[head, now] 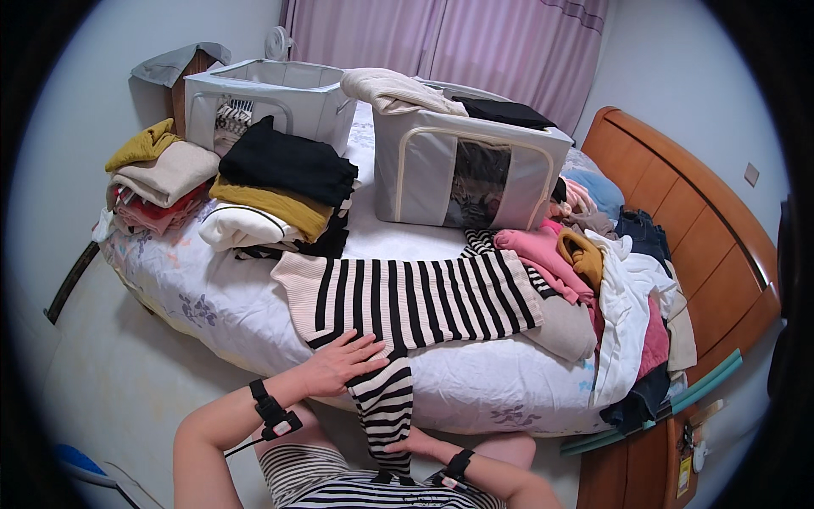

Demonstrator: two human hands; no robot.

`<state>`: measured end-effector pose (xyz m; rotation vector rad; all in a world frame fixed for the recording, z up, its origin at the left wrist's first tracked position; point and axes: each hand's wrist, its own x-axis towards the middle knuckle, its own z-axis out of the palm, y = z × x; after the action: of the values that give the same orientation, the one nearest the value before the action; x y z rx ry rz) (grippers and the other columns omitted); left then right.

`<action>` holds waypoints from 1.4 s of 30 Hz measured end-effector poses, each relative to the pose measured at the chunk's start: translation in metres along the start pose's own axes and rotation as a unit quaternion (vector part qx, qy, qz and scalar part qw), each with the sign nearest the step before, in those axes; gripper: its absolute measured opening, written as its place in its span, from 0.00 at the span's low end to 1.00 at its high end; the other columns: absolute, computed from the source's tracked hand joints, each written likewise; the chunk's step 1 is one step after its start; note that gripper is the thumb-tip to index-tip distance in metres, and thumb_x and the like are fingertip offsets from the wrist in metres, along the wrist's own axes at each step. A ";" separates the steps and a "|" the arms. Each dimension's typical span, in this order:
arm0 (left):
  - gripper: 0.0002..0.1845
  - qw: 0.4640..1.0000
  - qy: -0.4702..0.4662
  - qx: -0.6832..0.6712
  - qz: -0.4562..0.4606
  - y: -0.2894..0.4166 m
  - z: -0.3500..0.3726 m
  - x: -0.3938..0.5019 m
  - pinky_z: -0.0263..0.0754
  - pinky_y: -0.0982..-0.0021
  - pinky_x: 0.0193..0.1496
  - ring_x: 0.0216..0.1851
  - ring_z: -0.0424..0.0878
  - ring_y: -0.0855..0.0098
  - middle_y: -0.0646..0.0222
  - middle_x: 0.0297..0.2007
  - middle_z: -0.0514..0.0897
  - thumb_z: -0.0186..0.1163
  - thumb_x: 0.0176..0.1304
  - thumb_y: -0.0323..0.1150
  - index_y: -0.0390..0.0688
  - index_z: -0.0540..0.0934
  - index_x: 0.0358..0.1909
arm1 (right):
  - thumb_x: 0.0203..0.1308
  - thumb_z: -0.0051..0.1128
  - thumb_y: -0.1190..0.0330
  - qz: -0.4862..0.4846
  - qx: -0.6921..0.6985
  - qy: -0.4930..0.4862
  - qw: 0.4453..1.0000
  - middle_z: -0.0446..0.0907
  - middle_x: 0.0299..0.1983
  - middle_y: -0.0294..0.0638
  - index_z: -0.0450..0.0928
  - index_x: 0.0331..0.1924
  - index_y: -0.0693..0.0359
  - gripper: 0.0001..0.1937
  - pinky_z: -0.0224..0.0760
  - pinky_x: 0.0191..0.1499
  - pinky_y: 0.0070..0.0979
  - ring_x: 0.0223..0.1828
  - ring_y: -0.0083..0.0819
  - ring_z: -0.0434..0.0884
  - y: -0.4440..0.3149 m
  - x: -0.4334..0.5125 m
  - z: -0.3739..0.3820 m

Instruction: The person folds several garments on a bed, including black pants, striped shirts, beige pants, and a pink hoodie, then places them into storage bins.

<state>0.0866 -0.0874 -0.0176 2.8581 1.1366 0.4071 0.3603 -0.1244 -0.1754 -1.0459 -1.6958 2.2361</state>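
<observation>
A black-and-cream striped knit sweater (432, 299) lies flat along the near side of the bed, its ribbed collar end at the left. One sleeve hangs over the mattress edge towards my lap. My left hand (346, 364) rests on the sweater near the top of that sleeve, palm down with fingers somewhat apart. Lower down, my right hand (413, 442) touches the sleeve near its cuff; its fingers are partly hidden, so its grip is unclear. Both wrists wear black straps with small devices.
Folded clothes form stacks at the left, topped by a mustard garment (143, 143) and a black garment (286, 159). Two grey fabric storage boxes (413, 172) stand behind. Loose clothes, including a white garment (626, 312), are heaped at the right beside the wooden headboard (687, 223).
</observation>
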 end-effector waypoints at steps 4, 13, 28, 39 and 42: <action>0.45 1.000 -0.008 -0.022 -0.001 -0.002 -0.001 -0.001 0.45 0.52 0.70 0.70 0.54 0.62 0.65 0.70 0.56 0.63 0.38 0.26 0.55 0.63 0.66 | 0.41 0.72 0.69 -0.046 -0.089 -0.042 0.994 0.73 0.56 0.38 0.66 0.59 0.63 0.37 0.62 0.61 0.29 0.57 0.30 0.70 0.005 0.004 -0.008; 0.47 1.000 0.000 -0.023 0.010 -0.001 -0.003 0.000 0.44 0.51 0.70 0.70 0.54 0.60 0.63 0.69 0.57 0.64 0.34 0.25 0.56 0.65 0.65 | 0.42 0.71 0.70 0.144 -0.237 -0.082 0.957 0.75 0.55 0.39 0.66 0.59 0.67 0.36 0.60 0.61 0.25 0.56 0.26 0.71 -0.044 -0.116 -0.068; 0.17 0.763 -0.034 -0.564 -0.314 -0.059 -0.021 0.028 0.62 0.82 0.31 0.30 0.69 0.85 0.80 0.32 0.79 0.58 0.64 0.43 0.42 0.78 0.48 | 0.63 0.49 0.52 -0.423 0.500 0.218 0.723 0.49 0.70 0.52 0.42 0.69 0.67 0.41 0.43 0.71 0.39 0.71 0.44 0.50 -0.258 -0.028 -0.111; 0.21 0.818 0.039 -0.442 -0.366 -0.033 -0.028 0.024 0.66 0.79 0.29 0.26 0.71 0.81 0.75 0.25 0.77 0.70 0.49 0.36 0.36 0.77 0.42 | 0.60 0.52 0.64 -0.398 -0.519 0.369 0.661 0.64 0.62 0.54 0.63 0.61 0.64 0.26 0.51 0.67 0.38 0.65 0.49 0.61 -0.226 -0.012 -0.136; 0.20 0.842 0.061 -0.392 -0.364 -0.028 -0.025 0.016 0.72 0.74 0.35 0.30 0.76 0.78 0.69 0.27 0.81 0.70 0.48 0.36 0.36 0.77 0.40 | 0.61 0.47 0.53 -0.219 -0.623 0.252 0.707 0.58 0.66 0.53 0.63 0.62 0.61 0.29 0.43 0.68 0.44 0.67 0.49 0.55 -0.220 -0.003 -0.134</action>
<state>0.0721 -0.0575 0.0061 1.5837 1.4995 0.7665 0.3812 0.0573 0.0060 -1.0295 -2.6610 0.2043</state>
